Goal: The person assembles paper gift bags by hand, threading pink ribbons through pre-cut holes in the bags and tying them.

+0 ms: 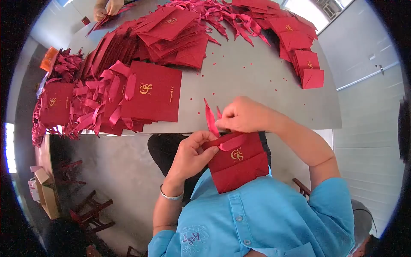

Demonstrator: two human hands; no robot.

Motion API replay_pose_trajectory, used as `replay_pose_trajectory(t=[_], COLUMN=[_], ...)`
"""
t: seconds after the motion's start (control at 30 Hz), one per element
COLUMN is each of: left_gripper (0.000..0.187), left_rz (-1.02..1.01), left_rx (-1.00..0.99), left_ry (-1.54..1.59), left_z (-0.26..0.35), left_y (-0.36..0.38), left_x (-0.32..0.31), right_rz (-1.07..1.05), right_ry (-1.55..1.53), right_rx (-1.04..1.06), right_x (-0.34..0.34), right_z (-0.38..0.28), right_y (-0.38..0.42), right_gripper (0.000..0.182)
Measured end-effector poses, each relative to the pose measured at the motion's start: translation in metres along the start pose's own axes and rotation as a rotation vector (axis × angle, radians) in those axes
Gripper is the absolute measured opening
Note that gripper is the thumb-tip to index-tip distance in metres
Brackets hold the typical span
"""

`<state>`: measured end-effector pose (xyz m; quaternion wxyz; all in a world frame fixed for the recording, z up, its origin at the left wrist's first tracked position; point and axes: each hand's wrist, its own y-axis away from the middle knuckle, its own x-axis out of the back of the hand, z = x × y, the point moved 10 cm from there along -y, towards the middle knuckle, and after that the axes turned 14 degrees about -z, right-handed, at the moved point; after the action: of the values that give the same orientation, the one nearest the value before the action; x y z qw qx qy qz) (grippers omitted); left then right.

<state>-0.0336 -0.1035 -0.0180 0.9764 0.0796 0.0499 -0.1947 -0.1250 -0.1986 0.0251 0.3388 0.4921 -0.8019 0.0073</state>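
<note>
A small dark red paper gift bag [241, 165] with a gold monogram lies flat-folded against my blue shirt, below the table edge. My left hand [195, 155] is closed on its top left corner, thumb in front. My right hand [245, 115] is closed in a pinch at the bag's top edge, on the pink ribbon [210, 116]; the fingertips are partly hidden. One ribbon end sticks up above the bag, and a ribbon loop lies across the front above the monogram.
To the left lie stacked red bags with ribbons [156, 92], and behind them a pile of folded bags [171, 36]. More bags [308, 66] stand at the right. Loose ribbons [244, 25] and red dots lie on the grey table [239, 81]. Another person's hands [107, 9] work at the far left.
</note>
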Motion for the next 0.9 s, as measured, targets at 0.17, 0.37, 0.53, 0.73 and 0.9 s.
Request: replay_pose_trajectory(t=[0.17,0.37,0.53,0.73,0.9], left_gripper=[0.016,0.017,0.017,0.015,0.015], left_rz=[-0.007,0.013,-0.009,-0.009,0.011], left_rx=[-0.018,-0.039,0.005,-0.017,0.002], left_ry=[-0.037,-0.086,-0.065,-0.010,-0.007], left_z=[0.007,0.011,0.004,0.009,0.006], left_y=[-0.001,0.000,0.000,0.000,0.001], left_x=[-0.003,-0.001,0.000,-0.002,0.000], right_rz=[-0.280,-0.204,-0.080,0.016,-0.099], right_ry=[0.011,0.003,0.035,-0.006,0.114], right_rx=[-0.258,-0.177,-0.125,-0.117,-0.340], right_x=[-0.023,-0.027,-0.021,0.001,0.018], right_z=[-0.004,0.006,0.002,0.002,0.028], right_y=[-0.011,-0.023,-0.020,-0.007,0.012], right_gripper=[0.031,0.025,0.023,0.027,0.032])
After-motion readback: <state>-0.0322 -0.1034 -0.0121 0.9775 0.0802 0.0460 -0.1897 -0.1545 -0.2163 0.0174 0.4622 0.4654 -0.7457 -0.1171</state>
